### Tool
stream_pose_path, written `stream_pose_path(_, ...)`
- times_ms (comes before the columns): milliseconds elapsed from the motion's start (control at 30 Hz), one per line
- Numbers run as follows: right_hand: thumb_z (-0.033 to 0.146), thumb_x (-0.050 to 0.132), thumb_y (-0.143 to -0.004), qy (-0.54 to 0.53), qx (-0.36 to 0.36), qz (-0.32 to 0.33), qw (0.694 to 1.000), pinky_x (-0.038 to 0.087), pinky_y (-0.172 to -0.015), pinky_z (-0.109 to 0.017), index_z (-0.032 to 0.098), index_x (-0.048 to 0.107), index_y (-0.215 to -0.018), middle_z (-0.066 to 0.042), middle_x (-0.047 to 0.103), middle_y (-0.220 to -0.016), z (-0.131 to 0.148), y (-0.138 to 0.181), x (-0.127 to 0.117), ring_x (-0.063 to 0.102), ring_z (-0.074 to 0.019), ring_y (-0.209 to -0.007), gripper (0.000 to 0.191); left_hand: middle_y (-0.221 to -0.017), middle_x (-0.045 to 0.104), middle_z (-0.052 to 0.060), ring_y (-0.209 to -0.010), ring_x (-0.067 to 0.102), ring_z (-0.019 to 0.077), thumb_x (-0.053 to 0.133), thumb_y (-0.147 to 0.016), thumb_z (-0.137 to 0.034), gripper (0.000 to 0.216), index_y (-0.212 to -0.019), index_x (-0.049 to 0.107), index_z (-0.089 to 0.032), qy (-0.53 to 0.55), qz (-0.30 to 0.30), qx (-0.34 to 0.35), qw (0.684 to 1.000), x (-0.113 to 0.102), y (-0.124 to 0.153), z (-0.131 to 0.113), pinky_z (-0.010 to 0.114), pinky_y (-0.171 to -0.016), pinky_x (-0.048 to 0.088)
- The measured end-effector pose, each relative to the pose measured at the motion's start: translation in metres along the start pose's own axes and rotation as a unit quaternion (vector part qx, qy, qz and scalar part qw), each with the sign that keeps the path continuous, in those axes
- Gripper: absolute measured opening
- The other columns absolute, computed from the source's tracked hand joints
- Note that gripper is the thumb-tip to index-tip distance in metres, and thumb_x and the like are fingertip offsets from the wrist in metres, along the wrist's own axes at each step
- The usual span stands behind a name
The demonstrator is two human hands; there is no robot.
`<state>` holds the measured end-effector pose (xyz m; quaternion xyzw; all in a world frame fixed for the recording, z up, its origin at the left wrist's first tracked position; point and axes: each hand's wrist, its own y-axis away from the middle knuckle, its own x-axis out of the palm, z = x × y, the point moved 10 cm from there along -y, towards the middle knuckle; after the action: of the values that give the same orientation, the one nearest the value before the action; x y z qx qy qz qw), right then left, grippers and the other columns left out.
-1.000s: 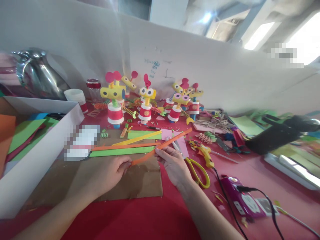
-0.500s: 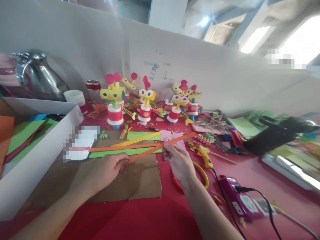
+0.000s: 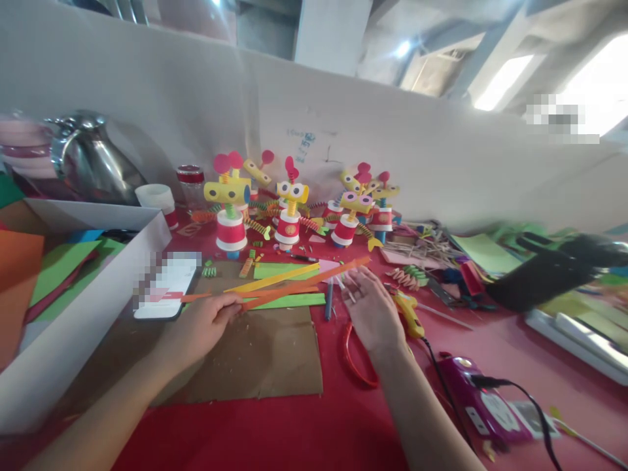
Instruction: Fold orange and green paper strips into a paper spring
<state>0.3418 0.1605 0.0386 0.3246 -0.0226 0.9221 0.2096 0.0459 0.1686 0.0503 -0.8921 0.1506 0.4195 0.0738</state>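
Observation:
My left hand (image 3: 209,330) pinches the near end of an orange paper strip (image 3: 307,282), which slants up to the right above the cardboard sheet (image 3: 275,360). Beside the strip's far end is my right hand (image 3: 373,311), its fingers stretched out and apart, without a grip on the strip. A small white piece near those fingertips is too blurred to name. Under the held strip lie a yellow paper strip (image 3: 269,279), a second orange strip and green paper strips (image 3: 289,301). A blue-grey pen-like stick (image 3: 328,302) rests just left of my right hand.
Several paper-cup figures (image 3: 231,233) stand along the back. Left are a phone (image 3: 171,284) and a white box (image 3: 93,288) of coloured paper. On the right are a yellow glue gun (image 3: 411,317), a purple power box (image 3: 485,399) with cables, and a black flask (image 3: 534,275).
My right hand has let go of the orange strip, opened and shifted right. My left hand, still holding the strip, has moved slightly left and up. The camera view has shifted a little.

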Motion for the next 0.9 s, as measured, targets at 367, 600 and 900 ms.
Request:
stream_pose_path(367,0.034,0.077,-0.070,0.201,0.121,0.181,0.955,0.045,-0.067,-0.025,0.017,0.075,-0.066,-0.002,0.071,-0.066,-0.092,0.075,0.060,0.060,-0.0119,-0.064,0.017,-0.065,0.063,0.000,-0.052,0.051,0.0168,0.042,-0.089,-0.045,0.030,-0.082,0.066,-0.029,-0.099,-0.004,-0.007,0.995,0.010,0.020,-0.037,0.027,-0.051,0.027)
stream_pose_path(600,0.028,0.083,-0.060,0.140,0.112,0.106,0.978,0.044,-0.061,-0.023,0.018,0.074,-0.064,0.001,0.067,-0.060,-0.078,0.054,0.040,0.056,-0.0091,-0.057,0.015,-0.060,0.062,-0.001,-0.056,0.055,0.0171,0.043,-0.088,-0.033,0.027,-0.071,0.062,-0.025,-0.022,0.029,0.019,0.999,0.014,0.018,-0.052,0.027,-0.056,0.036)
stream_pose_path(900,0.022,0.086,-0.054,0.059,0.045,0.009,0.997,0.048,-0.057,-0.020,0.017,0.074,-0.068,0.000,0.069,-0.067,-0.032,0.016,0.008,0.058,-0.0080,-0.059,0.020,-0.085,0.073,0.002,-0.068,0.063,0.0209,0.046,-0.086,-0.043,0.027,-0.088,0.071,-0.032,-0.032,0.007,-0.018,0.999,0.014,0.013,-0.010,0.028,-0.056,0.039)
